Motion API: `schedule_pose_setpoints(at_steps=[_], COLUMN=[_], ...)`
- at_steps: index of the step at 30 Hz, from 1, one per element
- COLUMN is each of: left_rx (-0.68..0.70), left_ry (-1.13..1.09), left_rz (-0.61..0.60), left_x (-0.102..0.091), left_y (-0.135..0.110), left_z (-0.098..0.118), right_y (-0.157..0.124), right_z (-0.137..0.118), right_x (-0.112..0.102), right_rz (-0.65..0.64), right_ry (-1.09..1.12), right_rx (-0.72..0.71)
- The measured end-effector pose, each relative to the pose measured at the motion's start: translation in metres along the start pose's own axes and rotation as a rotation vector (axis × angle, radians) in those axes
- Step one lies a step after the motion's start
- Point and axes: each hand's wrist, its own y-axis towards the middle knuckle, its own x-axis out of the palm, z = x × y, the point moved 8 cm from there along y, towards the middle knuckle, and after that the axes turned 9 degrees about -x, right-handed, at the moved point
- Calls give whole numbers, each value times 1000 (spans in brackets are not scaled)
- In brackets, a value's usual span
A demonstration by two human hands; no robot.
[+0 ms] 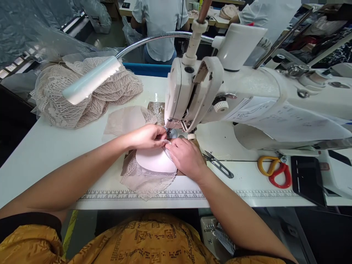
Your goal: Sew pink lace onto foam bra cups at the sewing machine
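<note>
A white padded cup point(155, 161) edged with beige lace lies on the white table point(41, 146) right in front of the sewing machine point(192, 88). My left hand point(147, 136) pinches the cup's upper edge just left of the needle area, fingers closed on the fabric. My right hand point(187, 157) rests on the cup's right side, fingers curled and pressing the edge toward the presser foot. The needle itself is mostly hidden behind my fingers.
A heap of beige lace point(82, 91) sits at the back left under a gooseneck lamp point(90, 80). Thread snips point(218, 165) and red-and-yellow scissors point(275, 171) lie to the right. A ruler strip point(143, 195) runs along the front edge. Another person point(161, 22) stands behind.
</note>
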Motion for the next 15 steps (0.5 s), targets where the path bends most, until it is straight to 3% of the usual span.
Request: schedule_pose_setpoints(at_steps=[4,7,15], left_rx=[-8,-14,67], left_ry=[-343,-391,240], left_rz=[-49,2,418], left_x=[3,-2,-16], left_y=[7,12,5], left_z=[-11,-21,-14], right_y=[0,0,0], right_z=[0,1,1], right_x=[0,1,4], right_rz=[-8,-3,-28], right_ry=[7,0,-3], right_rx=[3,14,24])
